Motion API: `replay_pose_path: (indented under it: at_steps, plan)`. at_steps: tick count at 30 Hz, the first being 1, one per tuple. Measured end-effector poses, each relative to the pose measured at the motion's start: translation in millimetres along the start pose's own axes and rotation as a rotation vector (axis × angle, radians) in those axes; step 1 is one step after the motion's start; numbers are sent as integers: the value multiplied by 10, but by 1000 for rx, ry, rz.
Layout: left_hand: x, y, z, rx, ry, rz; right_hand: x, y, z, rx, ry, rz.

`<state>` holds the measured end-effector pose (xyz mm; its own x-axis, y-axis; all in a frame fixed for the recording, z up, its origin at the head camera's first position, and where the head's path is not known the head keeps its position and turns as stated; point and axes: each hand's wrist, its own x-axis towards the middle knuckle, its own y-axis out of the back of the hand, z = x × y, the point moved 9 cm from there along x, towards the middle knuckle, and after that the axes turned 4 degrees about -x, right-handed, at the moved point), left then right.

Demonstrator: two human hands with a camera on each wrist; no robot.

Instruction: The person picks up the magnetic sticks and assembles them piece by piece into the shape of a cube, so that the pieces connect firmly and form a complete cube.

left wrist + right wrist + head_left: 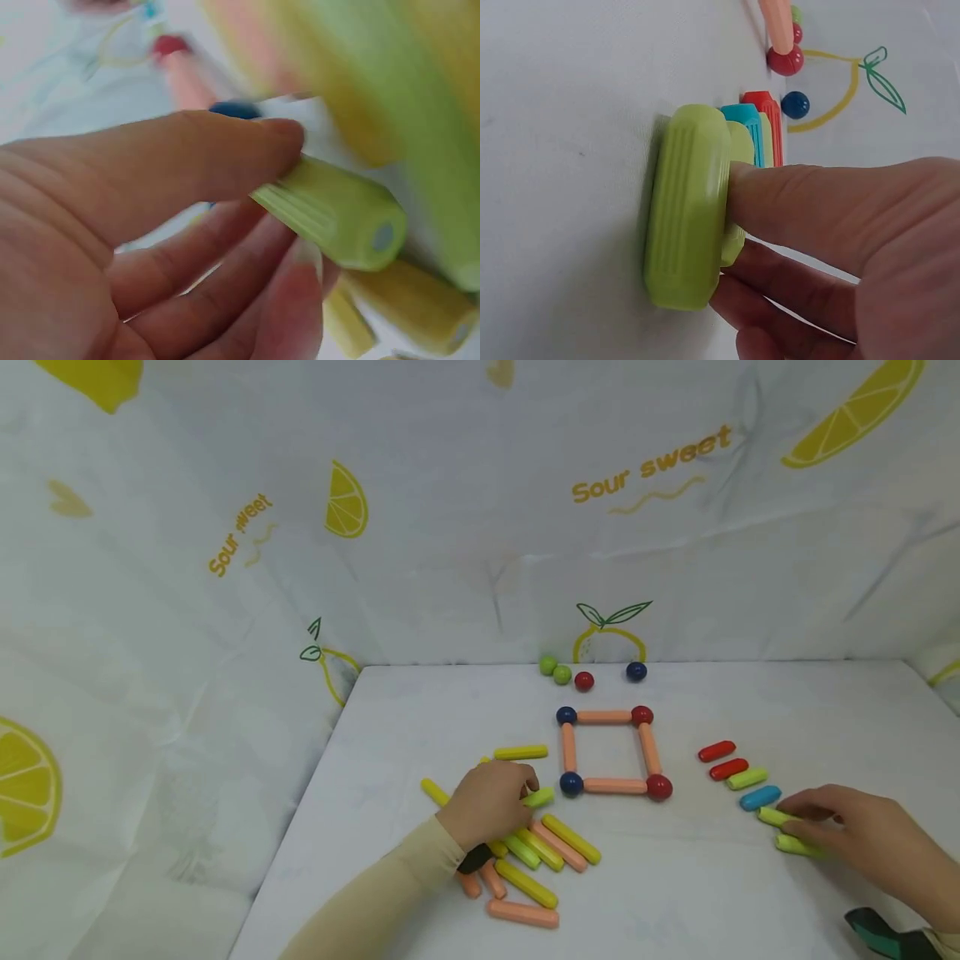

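Four peach rods (pixel 615 786), head view: laid as a square, two blue balls (pixel 572 784) and two red balls (pixel 659 787) at its corners, apparently as joints. Left hand (pixel 487 802): pinching a lime rod (pixel 540 797) over a loose heap (pixel 540 848), just left of the square. Right hand (pixel 862 835): at the near end of a slanting row of short rods (pixel 760 798), seemingly sorted apart by length.

Left wrist view: lime rod gripped between thumb and fingers, leaving its grey end disc (pixel 383 236), probably a magnet, exposed.

Right wrist view: thumb and fingers pinching the second lime short rod (pixel 739 142); the endmost lime short rod (pixel 688 206) lies just beside, ungripped, on white tabletop (pixel 555 187).
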<state>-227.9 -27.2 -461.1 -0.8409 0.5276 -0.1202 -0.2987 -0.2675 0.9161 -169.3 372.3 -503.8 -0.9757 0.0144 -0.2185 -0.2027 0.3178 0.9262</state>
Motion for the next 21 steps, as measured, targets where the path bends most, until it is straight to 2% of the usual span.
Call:
replay_pose_path:
  at_steps: [4, 9, 11, 14, 21]
  plan:
    - [-42, 210, -47, -131, -9, 45, 48, -3, -24, -25, 19, -22]
    - [-69, 414, -10, -183, -51, 63, 124, 174, -217, -45, 85, 38]
    - [-61, 470, 13, -201, -78, 73, 188, 265, -404, -35, 123, 65]
    - [-26, 514, 44, -214, -118, 87, 293, 352, -792, 6, 190, 74]
    - [74, 495, 90, -190, -169, 108, 400, 408, -1785, 116, 358, 101]
